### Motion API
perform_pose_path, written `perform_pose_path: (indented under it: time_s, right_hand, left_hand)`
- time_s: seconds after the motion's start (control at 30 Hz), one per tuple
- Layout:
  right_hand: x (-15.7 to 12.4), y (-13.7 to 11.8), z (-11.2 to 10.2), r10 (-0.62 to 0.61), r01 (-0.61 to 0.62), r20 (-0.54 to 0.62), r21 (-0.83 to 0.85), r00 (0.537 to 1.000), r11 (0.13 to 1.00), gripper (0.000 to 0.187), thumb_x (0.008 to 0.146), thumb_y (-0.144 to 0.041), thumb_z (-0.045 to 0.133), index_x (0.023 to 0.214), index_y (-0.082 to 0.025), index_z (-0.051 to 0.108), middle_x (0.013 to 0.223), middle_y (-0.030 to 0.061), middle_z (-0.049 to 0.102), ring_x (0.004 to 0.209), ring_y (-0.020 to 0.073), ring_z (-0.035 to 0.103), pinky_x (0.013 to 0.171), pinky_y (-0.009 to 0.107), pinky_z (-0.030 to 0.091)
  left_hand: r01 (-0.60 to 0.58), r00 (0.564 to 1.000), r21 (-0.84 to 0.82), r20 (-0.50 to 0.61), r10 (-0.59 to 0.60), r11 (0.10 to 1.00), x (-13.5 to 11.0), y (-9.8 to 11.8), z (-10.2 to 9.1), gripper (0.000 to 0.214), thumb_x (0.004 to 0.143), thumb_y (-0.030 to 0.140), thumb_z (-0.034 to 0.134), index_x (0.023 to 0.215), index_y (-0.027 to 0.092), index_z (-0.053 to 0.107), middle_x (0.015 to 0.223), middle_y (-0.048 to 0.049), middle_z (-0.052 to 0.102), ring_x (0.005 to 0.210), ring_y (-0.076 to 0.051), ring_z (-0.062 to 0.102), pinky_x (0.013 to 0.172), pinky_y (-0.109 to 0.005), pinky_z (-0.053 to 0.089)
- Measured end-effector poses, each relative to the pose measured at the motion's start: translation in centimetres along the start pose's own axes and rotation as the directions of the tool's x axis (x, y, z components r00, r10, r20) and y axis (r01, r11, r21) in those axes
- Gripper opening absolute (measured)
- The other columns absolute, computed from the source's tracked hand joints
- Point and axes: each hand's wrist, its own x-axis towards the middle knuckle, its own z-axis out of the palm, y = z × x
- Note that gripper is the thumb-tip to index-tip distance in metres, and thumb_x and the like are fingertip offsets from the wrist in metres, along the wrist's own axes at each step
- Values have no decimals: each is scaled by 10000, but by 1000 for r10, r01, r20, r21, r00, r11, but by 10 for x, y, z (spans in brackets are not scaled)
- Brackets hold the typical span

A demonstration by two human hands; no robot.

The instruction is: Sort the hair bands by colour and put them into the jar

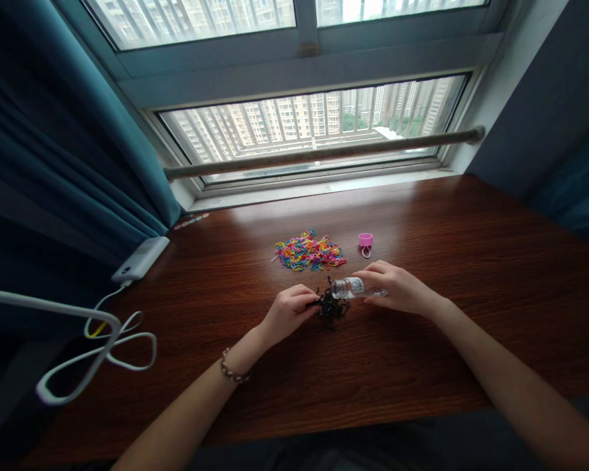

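My right hand (395,284) is wrapped round a small clear bottle (346,288) with a pale label. The bottle lies tilted on its side, its uncapped mouth pointing left over a pile of black rubber bands (332,311). At the pile's left edge, my left hand (289,311) pinches some of these bands between thumb and fingers. Beyond both hands sits a larger heap of multicoloured rubber bands (309,254). A pink cap (366,240) with a loop stands to the right of that heap.
The brown wooden table (446,248) runs up to a window with a rail (324,156). On the left are a white power bank (141,258), a white cable (132,360) and a bent white bar (53,302). A blue curtain (103,131) hangs beside the table.
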Motion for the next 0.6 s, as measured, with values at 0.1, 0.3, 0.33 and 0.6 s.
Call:
perform_pose_path:
  time_s: [0.1,0.3,0.33,0.6]
  right_hand:
    - [0,1,1,-2,2,3,1,1000,1000,494,697,-225,644,1174,-232,515,993,70,568,871,195,525,762,310,448]
    - [-1,-1,1,5,-6,19,7,1000,1000,490,695,-239,644,1169,-246,522,962,63,557,850,189,510,760,308,443]
    - [-1,-2,1,4,-4,22,7,1000,1000,490,694,-241,644,1169,-246,522,960,63,555,851,189,508,760,307,442]
    - [0,-6,7,4,-5,34,26,999,1000,481,697,-272,644,1163,-238,529,938,63,553,855,193,496,756,303,432]
  left_hand:
    - [18,999,-58,-26,-20,998,4,5,-5,134,790,236,556,819,152,656,776,-62,623,681,-121,568,601,-219,466]
    - [52,998,-126,-26,-56,991,12,8,-9,117,772,218,577,808,148,663,784,-69,637,662,-121,574,575,-209,460]
    - [56,998,-133,-25,-60,990,13,8,-8,118,769,219,580,808,147,665,782,-71,639,655,-121,575,569,-209,460]
    - [127,989,-125,-65,-136,984,23,18,1,76,721,178,622,787,158,653,759,-45,646,652,-122,585,587,-210,467]
